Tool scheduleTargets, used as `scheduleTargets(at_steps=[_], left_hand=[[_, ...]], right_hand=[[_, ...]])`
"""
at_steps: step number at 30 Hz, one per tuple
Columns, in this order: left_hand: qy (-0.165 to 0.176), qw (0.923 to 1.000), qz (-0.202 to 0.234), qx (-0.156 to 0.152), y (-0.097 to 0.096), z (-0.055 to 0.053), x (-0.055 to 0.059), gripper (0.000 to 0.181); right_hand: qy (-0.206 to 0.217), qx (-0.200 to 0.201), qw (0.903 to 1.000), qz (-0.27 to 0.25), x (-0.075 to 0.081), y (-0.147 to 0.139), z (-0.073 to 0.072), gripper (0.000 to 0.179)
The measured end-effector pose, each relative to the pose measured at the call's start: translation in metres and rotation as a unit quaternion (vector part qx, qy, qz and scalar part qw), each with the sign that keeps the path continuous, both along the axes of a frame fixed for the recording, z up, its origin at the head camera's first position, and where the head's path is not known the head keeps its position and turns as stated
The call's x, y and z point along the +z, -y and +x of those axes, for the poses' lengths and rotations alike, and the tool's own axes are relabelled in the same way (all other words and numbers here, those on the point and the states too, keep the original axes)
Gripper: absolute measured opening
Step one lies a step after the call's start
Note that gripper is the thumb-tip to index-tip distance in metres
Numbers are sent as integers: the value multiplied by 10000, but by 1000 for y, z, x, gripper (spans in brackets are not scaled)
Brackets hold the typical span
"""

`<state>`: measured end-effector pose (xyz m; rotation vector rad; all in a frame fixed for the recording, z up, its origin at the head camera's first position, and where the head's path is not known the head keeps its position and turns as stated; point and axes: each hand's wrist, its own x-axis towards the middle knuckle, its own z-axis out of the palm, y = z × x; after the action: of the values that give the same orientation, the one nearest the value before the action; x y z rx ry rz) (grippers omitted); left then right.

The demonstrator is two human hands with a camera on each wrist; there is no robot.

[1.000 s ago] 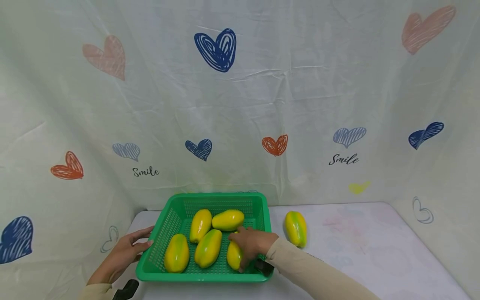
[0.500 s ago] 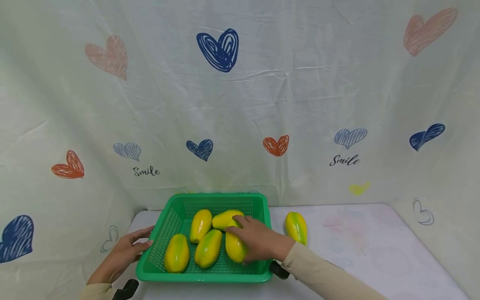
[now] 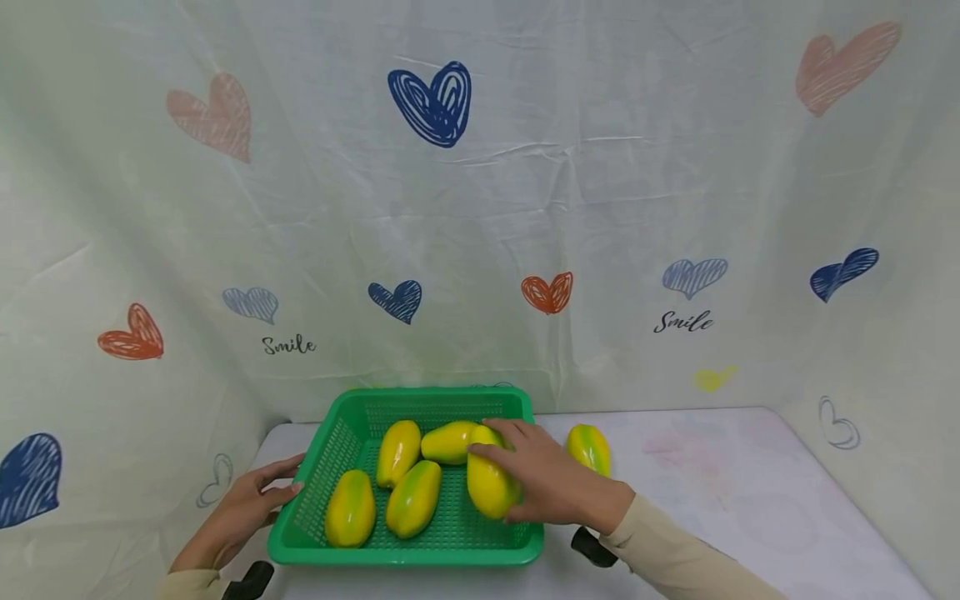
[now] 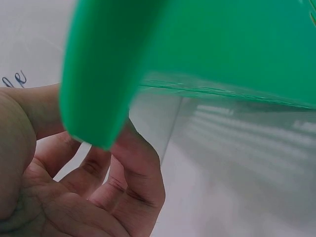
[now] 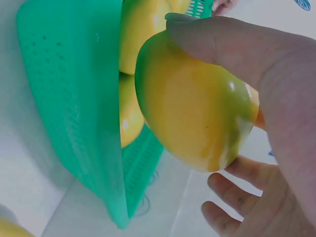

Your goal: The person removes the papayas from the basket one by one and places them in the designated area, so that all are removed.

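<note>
A green plastic basket (image 3: 405, 557) stands on the table with several yellow papayas (image 3: 350, 510) streaked with green lying in it. At its left side my left hand (image 3: 242, 510) grips the rim (image 4: 98, 84), the thumb on one side and the fingers curled beneath. My right hand (image 3: 555, 477) holds one papaya (image 5: 197, 108) between thumb and fingers, over the right part of the basket. In the right wrist view, that papaya is level with the basket's edge, and part of it is hidden by the thumb.
Another papaya (image 3: 588, 447) lies on the white table (image 3: 697, 500) to the right of the basket, partly behind my right hand. A pale curtain (image 3: 480, 208) printed with hearts hangs behind and on both sides.
My right hand has lifted the papaya from the basket's bottom right and moved it up and to the right. My left hand has stayed at the rim.
</note>
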<state>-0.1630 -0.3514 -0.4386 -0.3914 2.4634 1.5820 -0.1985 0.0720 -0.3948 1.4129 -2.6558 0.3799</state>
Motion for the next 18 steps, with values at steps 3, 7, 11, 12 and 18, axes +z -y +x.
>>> scheduleTargets(at_steps=[3,7,11,12,18], left_hand=[[41,10000,-72,8,0,-1,0,72],[74,9998,-166,0,1,-2,1,69],[52,9999,-158,-11,1,-2,0,67],[44,9999,-147,-13,1,-2,0,68],[23,9999,-134,-12,0,-1,1,70]], right_hand=[[10,-82,9999,-99,3,-8,2,92],[91,-237,9995,-202,6,-18,4,92],[112,-337,9985,-408,9,-29,6,92],[95,-346,9983,-465,9,-31,7,92],[-124,-399,9960,-787,3,-50,9,92]])
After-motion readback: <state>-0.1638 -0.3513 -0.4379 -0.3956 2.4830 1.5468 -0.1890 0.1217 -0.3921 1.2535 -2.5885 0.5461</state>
